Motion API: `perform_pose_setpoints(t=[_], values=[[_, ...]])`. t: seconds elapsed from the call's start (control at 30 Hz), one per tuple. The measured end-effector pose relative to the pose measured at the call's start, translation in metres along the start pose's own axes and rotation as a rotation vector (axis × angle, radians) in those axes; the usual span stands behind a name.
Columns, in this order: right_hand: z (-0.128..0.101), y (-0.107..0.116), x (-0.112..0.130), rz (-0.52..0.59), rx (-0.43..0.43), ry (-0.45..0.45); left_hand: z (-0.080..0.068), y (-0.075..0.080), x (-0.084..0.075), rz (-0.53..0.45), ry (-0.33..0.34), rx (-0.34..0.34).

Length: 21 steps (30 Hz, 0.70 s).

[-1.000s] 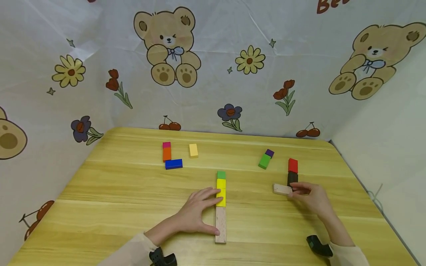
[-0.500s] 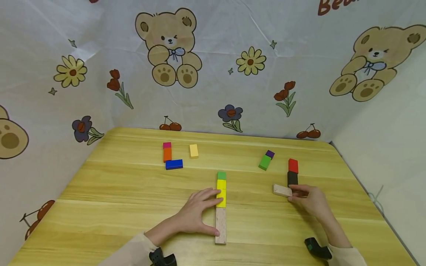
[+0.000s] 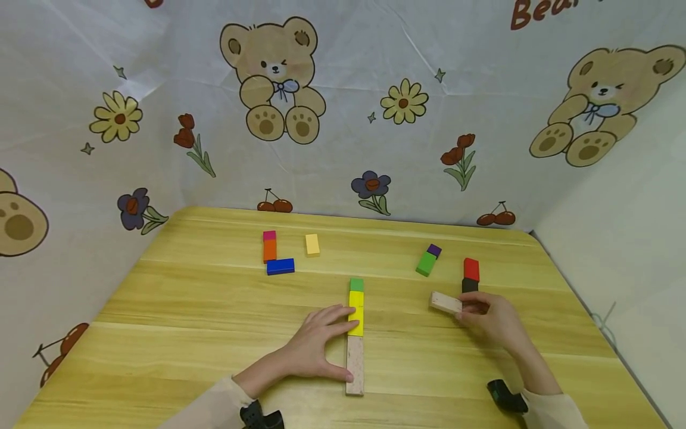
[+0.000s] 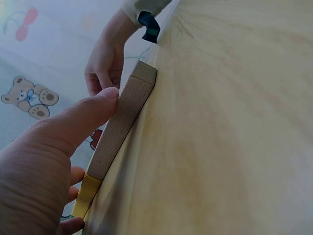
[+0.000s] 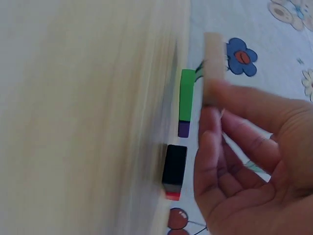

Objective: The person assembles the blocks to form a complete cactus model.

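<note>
In the head view my left hand [image 3: 320, 342] lies spread along a row of blocks in the middle of the table. Its fingertips touch the yellow part [image 3: 356, 299] of the row, and the thumb rests on the plain wood part [image 3: 355, 360]. A small green block [image 3: 356, 285] caps the far end. My right hand [image 3: 493, 317] pinches a plain wooden block [image 3: 446, 302] by its right end, between thumb and fingers. That block points left and, in the right wrist view, shows blurred above the tabletop. Just behind this hand are a black block [image 3: 470, 285] and a red block [image 3: 471, 269] end to end.
At back left lie a pink block [image 3: 269, 235], an orange block [image 3: 270, 251], a blue block [image 3: 281, 266] and a pale yellow block [image 3: 312, 245]. A longer green block [image 3: 426, 264] meets a purple block [image 3: 435, 250] at back right. A printed cloth [image 3: 332, 167] hangs behind the table.
My right hand has drawn the plain wooden block leftward, away from the black block. The left hand keeps its place on the row.
</note>
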State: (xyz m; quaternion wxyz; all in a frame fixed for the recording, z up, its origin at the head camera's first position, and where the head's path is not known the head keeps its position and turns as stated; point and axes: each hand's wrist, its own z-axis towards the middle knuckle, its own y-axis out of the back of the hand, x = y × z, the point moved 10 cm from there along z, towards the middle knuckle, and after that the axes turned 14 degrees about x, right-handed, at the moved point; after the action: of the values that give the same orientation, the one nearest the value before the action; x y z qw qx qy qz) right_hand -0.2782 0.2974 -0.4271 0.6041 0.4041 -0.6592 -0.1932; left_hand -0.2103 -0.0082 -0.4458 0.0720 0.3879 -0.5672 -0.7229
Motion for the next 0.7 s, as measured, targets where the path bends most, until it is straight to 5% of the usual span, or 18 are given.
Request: perform_pose_setpoints(t=[0.4,0.7], values=[[0.036,-0.047,0.064,0.120,0.145,0.148,0.000,0.000,-0.001,0.003,-0.008,-0.006],[0.047,-0.068,0.091,0.089,0.189,0.178,0.000,0.000,0.000,0.003,-0.002,-0.002]])
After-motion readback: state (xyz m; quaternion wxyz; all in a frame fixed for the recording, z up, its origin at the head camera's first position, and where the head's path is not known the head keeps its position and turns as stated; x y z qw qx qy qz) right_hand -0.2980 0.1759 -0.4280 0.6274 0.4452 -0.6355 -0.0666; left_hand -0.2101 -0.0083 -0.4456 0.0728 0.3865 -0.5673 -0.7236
